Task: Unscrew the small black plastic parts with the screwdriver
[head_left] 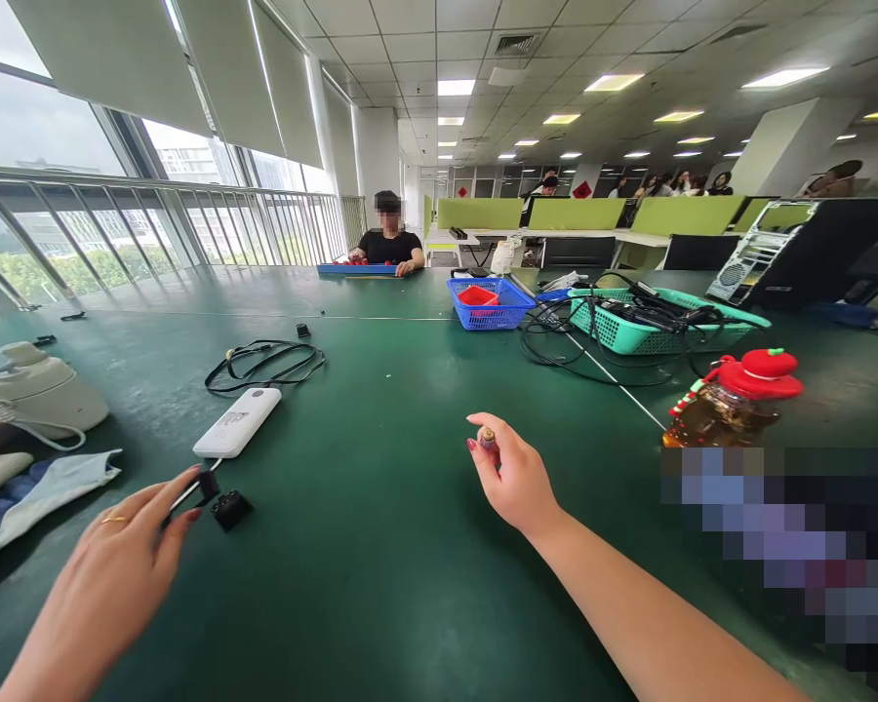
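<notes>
My left hand (128, 541) reaches in at the lower left, with a small black block (207, 485) pinched between thumb and index finger. A second black block (231, 509) lies on the table just right of those fingertips. Near them a white power bank (238, 423) rests on the table, and its pale cable runs under the left hand. Over the middle of the table, my right hand (513, 475) has its thumb and curled fingers closed on a small cylinder (488, 438) with a gold-coloured end, seen end-on; its exact kind is unclear.
A coiled black cable (263, 366) lies behind the power bank. Farther back are a blue basket (492, 317) and a green basket (615, 336) full of cords. A red-lidded bottle (738, 400) stands right, a white bottle (44, 395) left. Another person (391, 244) sits opposite.
</notes>
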Available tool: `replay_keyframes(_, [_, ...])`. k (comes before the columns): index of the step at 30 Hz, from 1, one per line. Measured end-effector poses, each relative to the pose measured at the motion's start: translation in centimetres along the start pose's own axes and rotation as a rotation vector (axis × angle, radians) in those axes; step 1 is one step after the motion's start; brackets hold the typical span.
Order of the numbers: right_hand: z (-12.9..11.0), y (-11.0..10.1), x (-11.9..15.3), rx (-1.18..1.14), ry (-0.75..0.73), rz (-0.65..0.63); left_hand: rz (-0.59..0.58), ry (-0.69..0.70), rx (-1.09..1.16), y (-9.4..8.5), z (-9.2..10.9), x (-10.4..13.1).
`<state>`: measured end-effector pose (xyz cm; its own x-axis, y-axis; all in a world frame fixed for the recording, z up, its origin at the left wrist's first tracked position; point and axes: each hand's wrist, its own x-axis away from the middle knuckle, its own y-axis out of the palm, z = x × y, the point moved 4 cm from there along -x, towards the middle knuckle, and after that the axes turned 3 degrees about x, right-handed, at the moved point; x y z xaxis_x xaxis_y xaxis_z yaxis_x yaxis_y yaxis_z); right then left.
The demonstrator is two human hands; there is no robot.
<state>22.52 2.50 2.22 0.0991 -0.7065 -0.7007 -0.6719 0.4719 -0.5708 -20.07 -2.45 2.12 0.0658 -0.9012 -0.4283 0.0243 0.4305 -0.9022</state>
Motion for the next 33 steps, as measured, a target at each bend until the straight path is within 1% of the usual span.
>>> replay_keyframes(2, [0.0, 0.0, 0.0, 0.0, 0.003, 0.002, -0.068, 0.081, -0.023, 0.1, 2.1, -0.6])
replay_keyframes(3, [0.0, 0.0, 0.0, 0.0, 0.003, 0.005, -0.107, 0.093, -0.034, 0.5, 2.7, -0.8])
replay_keyframes(5, [0.0, -0.1, 0.0, 0.001, 0.003, 0.008, -0.183, 0.091, -0.059, 1.5, 3.1, -1.0])
replay_keyframes(7, [0.0, -0.1, -0.1, 0.001, 0.001, 0.007, -0.221, 0.083, -0.081, 2.3, 3.0, -1.0])
replay_keyframes(10, [0.0, -0.1, -0.1, 0.002, -0.005, 0.004, -0.218, 0.088, -0.105, 2.8, 2.7, -1.1])
replay_keyframes(17, [0.0, -0.2, -0.1, -0.009, -0.007, 0.003, -0.22, 0.104, -0.15, 2.5, 2.9, -1.4])
replay_keyframes(23, [0.1, -0.1, -0.1, -0.013, 0.001, -0.003, -0.301, 0.097, -0.129, 2.8, 2.8, -1.8])
replay_keyframes(29, [0.1, -0.1, -0.1, -0.019, 0.008, -0.008, -0.313, 0.047, -0.061, 2.1, 2.7, -1.5])
replay_keyframes(33, [0.1, -0.2, -0.1, -0.015, 0.004, -0.005, -0.343, -0.002, -0.022, 1.7, 2.8, -1.3])
